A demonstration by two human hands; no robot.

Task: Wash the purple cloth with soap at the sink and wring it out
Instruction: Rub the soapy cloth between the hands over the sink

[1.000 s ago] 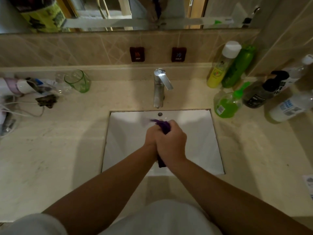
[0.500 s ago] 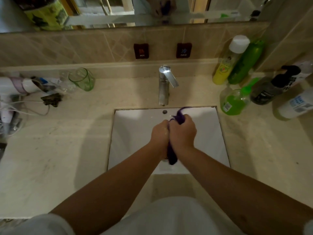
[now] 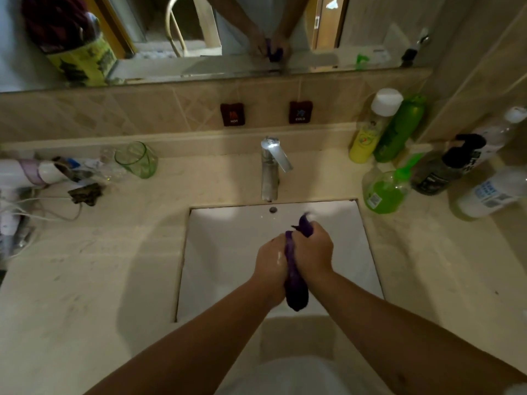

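The purple cloth [image 3: 296, 289] is bunched into a thick roll over the white sink basin [image 3: 228, 252]. My left hand [image 3: 269, 263] grips its left side. My right hand [image 3: 313, 252] grips it from the right, and a tuft of cloth sticks out above the knuckles. The cloth's lower end hangs down between my wrists. White foam shows on my left hand. The chrome faucet [image 3: 270, 166] stands behind the basin, and no water stream is visible.
Green soap pump bottle [image 3: 385, 189], yellow bottle [image 3: 370, 129], green bottle [image 3: 399, 129], dark pump bottle [image 3: 445, 166] and a white bottle [image 3: 490, 192] crowd the right counter. A green glass [image 3: 138, 159], a hair dryer [image 3: 25, 172] and cords lie at left.
My hands have worked along the cloth, so more of it now hangs below my wrists. The camera tilted up, showing more of the mirror.
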